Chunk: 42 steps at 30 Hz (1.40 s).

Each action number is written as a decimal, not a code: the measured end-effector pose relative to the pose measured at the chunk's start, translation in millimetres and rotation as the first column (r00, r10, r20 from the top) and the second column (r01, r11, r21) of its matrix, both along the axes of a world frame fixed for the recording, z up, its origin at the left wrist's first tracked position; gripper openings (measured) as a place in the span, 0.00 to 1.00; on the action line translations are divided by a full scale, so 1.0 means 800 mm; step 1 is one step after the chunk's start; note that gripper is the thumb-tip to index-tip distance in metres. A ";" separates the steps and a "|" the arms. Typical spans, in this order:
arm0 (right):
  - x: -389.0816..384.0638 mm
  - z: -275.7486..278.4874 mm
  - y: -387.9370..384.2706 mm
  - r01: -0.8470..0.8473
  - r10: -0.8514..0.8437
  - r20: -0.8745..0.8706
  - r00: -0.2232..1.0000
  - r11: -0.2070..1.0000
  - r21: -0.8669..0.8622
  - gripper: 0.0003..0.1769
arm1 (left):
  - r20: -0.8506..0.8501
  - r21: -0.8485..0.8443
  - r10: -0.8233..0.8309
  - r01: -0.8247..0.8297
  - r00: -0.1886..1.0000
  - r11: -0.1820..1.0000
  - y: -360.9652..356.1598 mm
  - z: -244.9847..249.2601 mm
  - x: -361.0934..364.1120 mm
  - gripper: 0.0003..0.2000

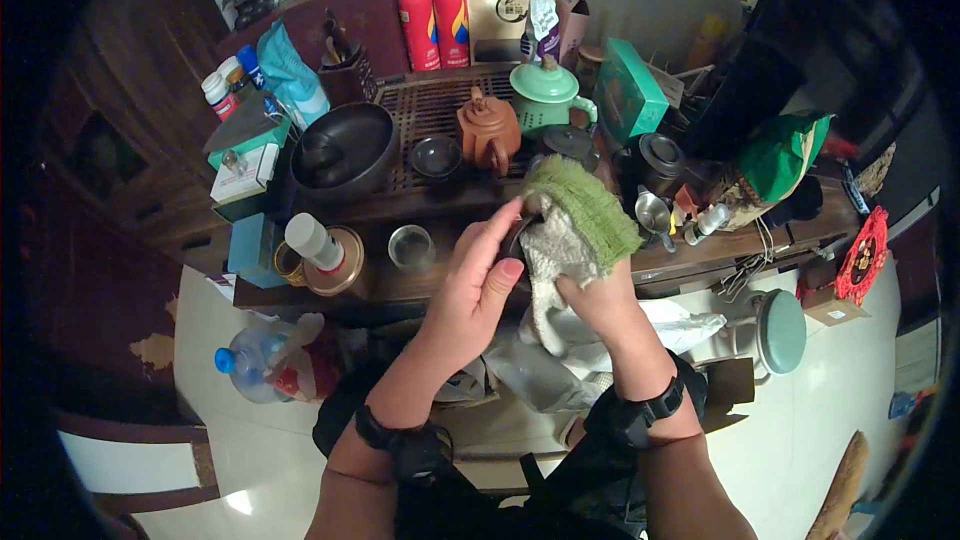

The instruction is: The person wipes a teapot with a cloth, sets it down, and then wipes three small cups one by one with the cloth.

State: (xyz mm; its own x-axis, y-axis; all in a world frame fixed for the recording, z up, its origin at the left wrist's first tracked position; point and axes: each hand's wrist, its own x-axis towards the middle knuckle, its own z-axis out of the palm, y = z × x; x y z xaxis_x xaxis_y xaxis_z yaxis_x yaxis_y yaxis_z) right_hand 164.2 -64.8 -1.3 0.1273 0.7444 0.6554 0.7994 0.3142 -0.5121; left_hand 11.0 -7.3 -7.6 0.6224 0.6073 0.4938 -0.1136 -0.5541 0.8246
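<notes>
My right hand (597, 305) grips a green and white fluffy cloth (585, 215), which covers most of its fingers and hangs down in a white strip. Close beside it, my left hand (475, 280) is curved around a dark, shiny object (514, 240). That object is mostly hidden by the cloth and my fingers, and the cloth touches it. Both hands are over the front edge of the wooden tea table (460, 285). A clear glass cup (411, 249) stands left of my left hand. Behind the hands are a brown clay teapot (488, 128) and a small dark bowl (436, 156).
A large black bowl (345, 155) sits at left, near a white-capped bottle (315, 242). A green lidded mug (545, 95) and two red extinguisher-like cans (434, 20) stand behind. At right are a metal cup (653, 212) and a green bag (785, 160). Below lies clear plastic (545, 370).
</notes>
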 end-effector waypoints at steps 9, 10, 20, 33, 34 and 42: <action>0.004 -0.014 0.007 0.182 -0.182 0.027 0.983 0.983 0.001 0.18 | 0.152 -0.323 -0.098 0.143 0.984 0.935 -0.014 -0.006 0.009 0.28; 0.005 -0.013 0.007 0.167 -0.167 0.051 0.985 0.986 0.000 0.18 | 0.121 -0.327 -0.091 0.127 0.988 0.936 -0.012 -0.005 0.006 0.27; 0.005 -0.010 0.005 0.189 -0.190 0.067 0.980 0.982 0.018 0.19 | 0.157 -0.219 0.007 0.028 0.988 0.975 -0.023 0.001 0.014 0.23; 0.009 -0.003 0.006 0.109 -0.111 0.089 0.990 0.994 0.030 0.19 | -0.003 -0.087 0.043 -0.043 0.999 0.995 -0.019 -0.008 0.008 0.24; 0.010 -0.005 0.005 0.122 -0.122 0.064 0.991 0.993 -0.004 0.19 | -0.024 -0.104 0.029 -0.031 0.999 0.994 -0.019 -0.005 0.007 0.24; 0.003 0.006 0.006 -0.003 0.003 0.026 1.000 1.000 0.023 0.18 | -0.183 -0.510 -0.171 0.055 0.968 0.858 -0.007 -0.001 -0.007 0.25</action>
State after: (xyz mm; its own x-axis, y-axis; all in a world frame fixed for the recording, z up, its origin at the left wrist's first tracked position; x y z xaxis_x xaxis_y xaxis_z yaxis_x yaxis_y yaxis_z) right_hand 166.9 -59.7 3.6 0.1078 0.7292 0.6758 0.8114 0.3283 -0.4836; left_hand 5.1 -13.0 -8.7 0.7566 0.6538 -0.0087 0.0610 -0.0573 0.9965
